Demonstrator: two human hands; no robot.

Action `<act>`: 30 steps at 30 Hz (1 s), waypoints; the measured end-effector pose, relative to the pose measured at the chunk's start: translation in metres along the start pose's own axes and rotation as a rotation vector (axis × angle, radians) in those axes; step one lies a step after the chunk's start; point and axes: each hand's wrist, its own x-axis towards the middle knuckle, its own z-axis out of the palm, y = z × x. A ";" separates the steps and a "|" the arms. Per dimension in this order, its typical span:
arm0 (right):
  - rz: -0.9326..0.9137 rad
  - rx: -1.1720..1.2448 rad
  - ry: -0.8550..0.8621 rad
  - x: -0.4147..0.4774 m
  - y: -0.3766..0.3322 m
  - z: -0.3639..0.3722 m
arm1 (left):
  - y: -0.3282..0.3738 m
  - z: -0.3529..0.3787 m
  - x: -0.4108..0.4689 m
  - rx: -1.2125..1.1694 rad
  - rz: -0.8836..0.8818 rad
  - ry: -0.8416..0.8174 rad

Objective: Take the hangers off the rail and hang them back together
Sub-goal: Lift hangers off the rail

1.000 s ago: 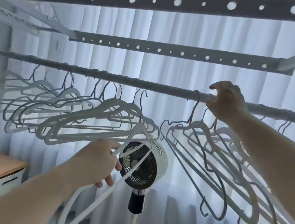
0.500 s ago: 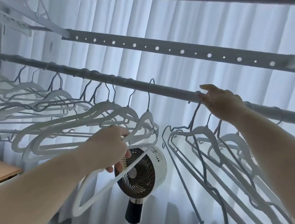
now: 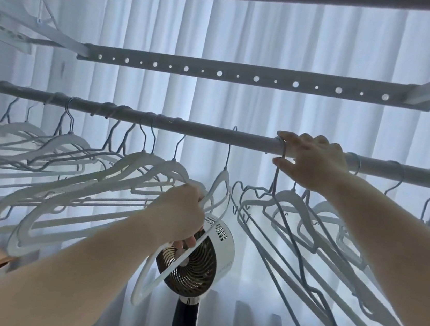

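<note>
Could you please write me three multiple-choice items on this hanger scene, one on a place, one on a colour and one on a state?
1. Where is the right hand?
A. at the rail, on a hanger hook
B. on the fan
C. down at the wooden surface

2. What colour is the hanger held by the left hand?
A. red
B. black
C. white

3. How does the fan stand relative to that hanger?
A. behind it
B. hung on the rail
C. lying flat on the floor

Answers: 1 A, its fingers pinch a wire hook at the rail. 2 C, it reads white against the curtain. 3 A, the hanger's bar crosses the grille.
</note>
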 end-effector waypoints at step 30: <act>0.024 -0.010 -0.031 -0.002 -0.007 -0.002 | 0.000 -0.008 -0.011 0.065 0.052 -0.053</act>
